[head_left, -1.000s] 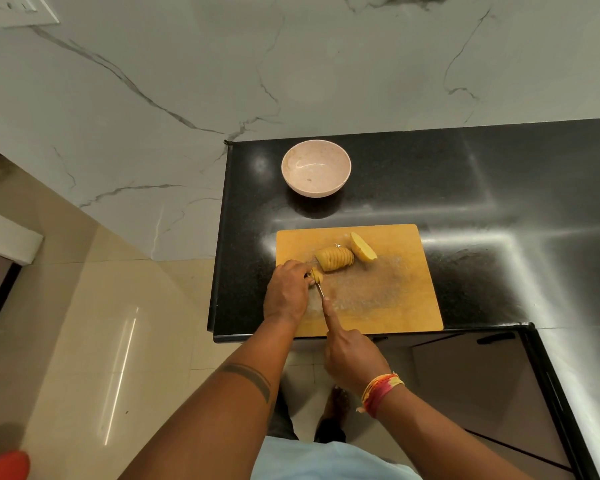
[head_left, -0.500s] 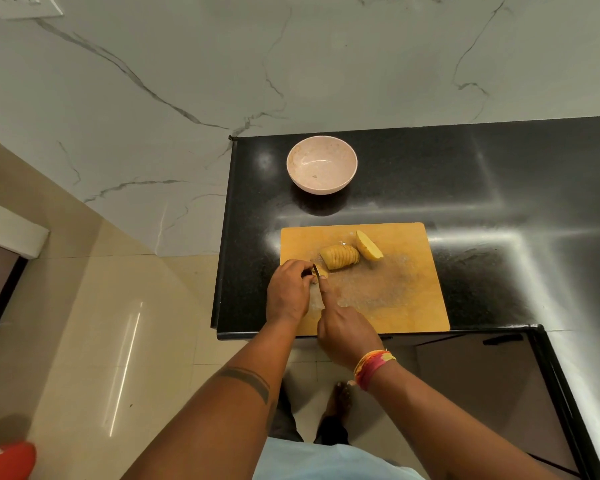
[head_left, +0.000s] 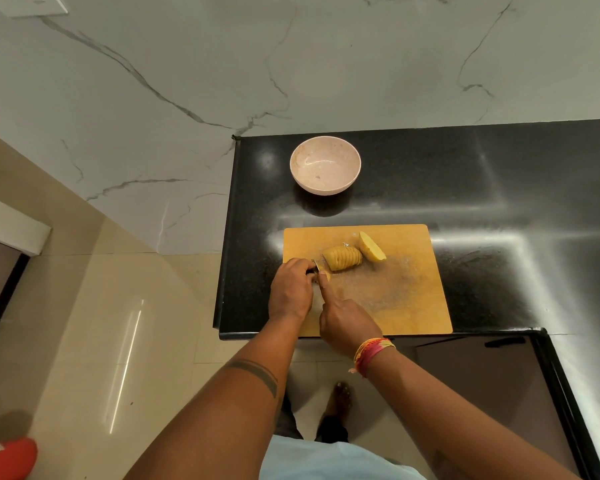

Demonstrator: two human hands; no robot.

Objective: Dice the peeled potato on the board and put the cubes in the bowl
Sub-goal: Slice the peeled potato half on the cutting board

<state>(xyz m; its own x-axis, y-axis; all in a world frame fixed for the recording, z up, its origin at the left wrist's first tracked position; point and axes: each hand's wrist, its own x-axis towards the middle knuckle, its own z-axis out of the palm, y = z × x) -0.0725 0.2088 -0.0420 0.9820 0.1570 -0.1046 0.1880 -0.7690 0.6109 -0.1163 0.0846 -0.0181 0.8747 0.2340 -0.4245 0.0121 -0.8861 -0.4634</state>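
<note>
A wooden cutting board [head_left: 413, 306] lies on the black counter. On it sit a stack of potato slices [head_left: 343, 258] and, just behind to the right, an uncut potato half [head_left: 372, 245]. At the board's left side my left hand [head_left: 290, 289] holds a small potato piece [head_left: 326, 276] with curled fingers. My right hand [head_left: 347, 323] grips a knife [head_left: 315, 264], index finger stretched along the blade; the blade sits at that piece, mostly hidden between my hands. A pale pink bowl [head_left: 325, 164] stands behind the board with nothing in it.
The black counter [head_left: 499, 202] ends at a left edge close to the board and a front edge under it. Marble wall rises behind. Tiled floor and my feet show below; a red object [head_left: 4, 457] lies at the bottom left.
My right hand has moved forward, close up against my left hand, and the knife blade is now mostly hidden. The slice stack, potato half and bowl have not moved.
</note>
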